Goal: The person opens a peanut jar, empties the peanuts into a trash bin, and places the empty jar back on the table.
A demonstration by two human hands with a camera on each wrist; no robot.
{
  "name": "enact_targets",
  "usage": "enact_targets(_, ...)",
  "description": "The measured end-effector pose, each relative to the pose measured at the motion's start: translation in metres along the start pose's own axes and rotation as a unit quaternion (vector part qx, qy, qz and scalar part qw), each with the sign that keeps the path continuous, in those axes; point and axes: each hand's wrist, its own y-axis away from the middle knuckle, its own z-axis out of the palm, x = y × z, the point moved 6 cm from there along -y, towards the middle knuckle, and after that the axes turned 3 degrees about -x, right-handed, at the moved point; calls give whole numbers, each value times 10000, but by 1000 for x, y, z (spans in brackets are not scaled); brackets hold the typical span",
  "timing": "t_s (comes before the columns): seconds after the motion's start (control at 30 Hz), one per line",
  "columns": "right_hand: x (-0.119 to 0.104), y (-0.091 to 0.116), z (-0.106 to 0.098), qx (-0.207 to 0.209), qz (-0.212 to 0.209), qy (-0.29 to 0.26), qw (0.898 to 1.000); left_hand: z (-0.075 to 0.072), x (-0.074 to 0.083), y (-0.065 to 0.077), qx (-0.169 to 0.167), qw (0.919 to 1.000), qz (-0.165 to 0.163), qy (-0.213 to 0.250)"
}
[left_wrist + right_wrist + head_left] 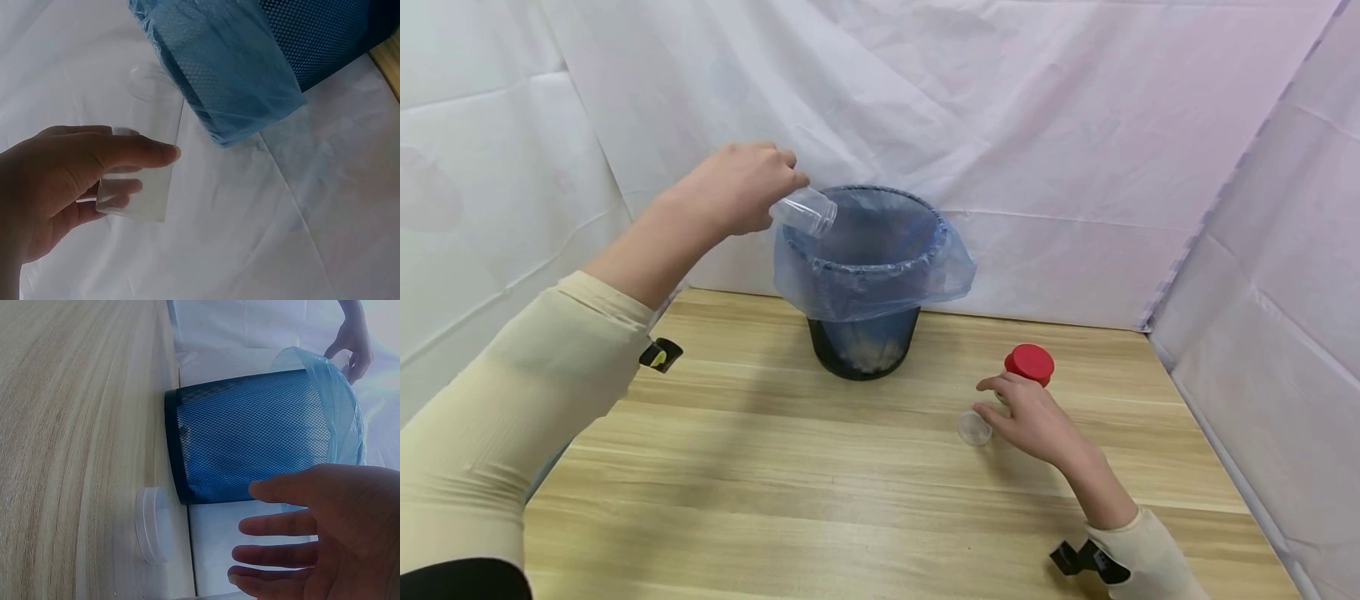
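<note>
My left hand [737, 187] grips a clear plastic jar [805, 212] at the left rim of the bin. The jar is tilted, its mouth end over the bin's edge, and looks see-through with no contents showing. A blue plastic bag [880, 292] lines the dark mesh bin [250, 434] and hangs over its rim. On the table, my right hand [1037, 421] hovers with spread, relaxed fingers close to a translucent round lid [974, 428]. Just behind that hand stands a container with a red lid [1030, 362], its body mostly hidden by the fingers.
The bin stands at the back of the light wood table [775, 500], near a white cloth wall [1037, 150]. Similar cloth hangs along the left and right sides. Black straps [1090, 560] sit on both sleeved wrists.
</note>
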Motion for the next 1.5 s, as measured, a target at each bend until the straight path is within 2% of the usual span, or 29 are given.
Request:
enact_targets(0.07, 0, 0, 0, 3, -8, -5, 10000, -1, -1, 0, 3, 10000, -42, 37)
enact_targets(0.23, 1, 1, -1, 22, -10, -26, 10000, -4, 1, 1, 114, 9997, -9, -207)
enact_targets(0.33, 0, 0, -2, 30, -20, -28, 10000, -5, 1, 1, 169, 9997, -54, -147)
enact_targets(0.4, -1, 0, -2, 48, -40, -27, 10000, -4, 1, 1, 127, 9999, -48, -44)
enact_targets(0.6, -2, -1, -2, 64, -59, -14, 10000, -4, 0, 3, 169, 9996, 20, -246)
enact_targets(0.87, -1, 1, -3, 47, -31, 9, 10000, -2, 1, 3, 139, 9996, -17, -253)
enact_targets(0.97, -1, 2, -4, 47, -25, 5, 10000, -1, -1, 4, 242, 9996, -104, -55)
enact_targets(1.1, 0, 3, -5, 42, 4, -45, 10000, 1, -4, 9, 618, 9952, -306, 691)
enact_targets(1.2, 0, 4, -6, 25, 38, -88, 10000, 8, -8, 18, 1081, 9833, -410, 1404)
enact_targets(1.3, 0, 4, -6, 18, 49, -90, 9999, 17, -11, 28, 1635, 9614, -513, 2151)
enact_targets(1.4, 0, 4, -6, 26, 51, -60, 10000, 31, -11, 40, 2178, 9284, -658, 2937)
enact_targets(1.5, 0, 3, -5, 17, 45, -63, 10000, 47, -12, 55, 2685, 8854, -887, 3689)
